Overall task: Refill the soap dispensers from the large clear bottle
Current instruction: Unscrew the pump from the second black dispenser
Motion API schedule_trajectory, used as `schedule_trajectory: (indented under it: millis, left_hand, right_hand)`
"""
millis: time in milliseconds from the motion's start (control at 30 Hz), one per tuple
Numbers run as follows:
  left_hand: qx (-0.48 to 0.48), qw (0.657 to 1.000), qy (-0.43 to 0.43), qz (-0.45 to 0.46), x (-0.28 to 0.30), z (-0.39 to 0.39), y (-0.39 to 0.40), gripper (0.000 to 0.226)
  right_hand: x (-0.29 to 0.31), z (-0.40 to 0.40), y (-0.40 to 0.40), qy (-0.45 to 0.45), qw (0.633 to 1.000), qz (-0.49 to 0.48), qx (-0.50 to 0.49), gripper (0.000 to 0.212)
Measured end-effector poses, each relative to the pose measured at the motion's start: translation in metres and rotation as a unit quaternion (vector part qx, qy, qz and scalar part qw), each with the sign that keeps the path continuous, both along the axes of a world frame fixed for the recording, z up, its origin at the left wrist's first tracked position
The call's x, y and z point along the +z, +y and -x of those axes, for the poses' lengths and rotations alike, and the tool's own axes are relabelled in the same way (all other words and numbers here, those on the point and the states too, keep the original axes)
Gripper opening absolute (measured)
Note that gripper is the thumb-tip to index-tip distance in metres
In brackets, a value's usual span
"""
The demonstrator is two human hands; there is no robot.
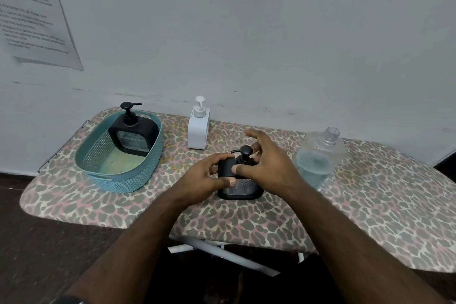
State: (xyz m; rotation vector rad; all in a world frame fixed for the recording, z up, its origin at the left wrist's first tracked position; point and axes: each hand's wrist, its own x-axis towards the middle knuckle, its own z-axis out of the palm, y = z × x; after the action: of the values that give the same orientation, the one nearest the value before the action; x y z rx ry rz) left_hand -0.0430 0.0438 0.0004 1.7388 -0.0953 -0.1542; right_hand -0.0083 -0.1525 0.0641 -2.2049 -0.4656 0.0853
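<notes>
A black soap dispenser [240,186] stands at the middle of the board. My left hand [206,175] grips its body from the left. My right hand [267,159] is wrapped around its pump collar, just under the black pump head [245,150]. The large clear bottle [318,155] stands uncapped to the right, about half full of clear liquid. A white dispenser [198,131] stands upright behind, near the wall. A second black dispenser [133,134] stands inside the teal basket [123,177] on the left.
Everything sits on an ironing board with a leopard-print cover [370,205], pushed against a pale wall. A printed sheet [32,12] hangs on the wall at upper left. Dark floor [37,242] lies below the board's left end.
</notes>
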Motion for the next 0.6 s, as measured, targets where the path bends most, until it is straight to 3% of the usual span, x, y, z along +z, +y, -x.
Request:
schedule_trajectory:
  millis: [133, 333, 467, 600]
  left_hand:
    - [0.002, 1.0, 0.0, 0.005, -0.0001, 0.0004, -0.0005, 0.053]
    - [0.004, 1.0, 0.003, -0.001, -0.0006, 0.0012, 0.0007, 0.059]
    - [0.001, 1.0, 0.0, 0.0, -0.0015, 0.0007, 0.0004, 0.054]
    - [0.004, 1.0, 0.001, -0.006, -0.0013, 0.0, 0.0005, 0.06]
  right_hand:
    - [0.0042, -0.0009, -0.0001, 0.005, 1.0, -0.003, 0.021, 0.072]
    - [0.0051, -0.0007, 0.0003, -0.019, 0.999, 0.042, 0.016, 0.088]
    - [0.006, 0.0026, -0.0003, 0.001, 1.0, 0.0, 0.027, 0.075]
    - [0.0048, 0.0033, 0.0018, -0.003, 1.0, 0.004, 0.017, 0.084]
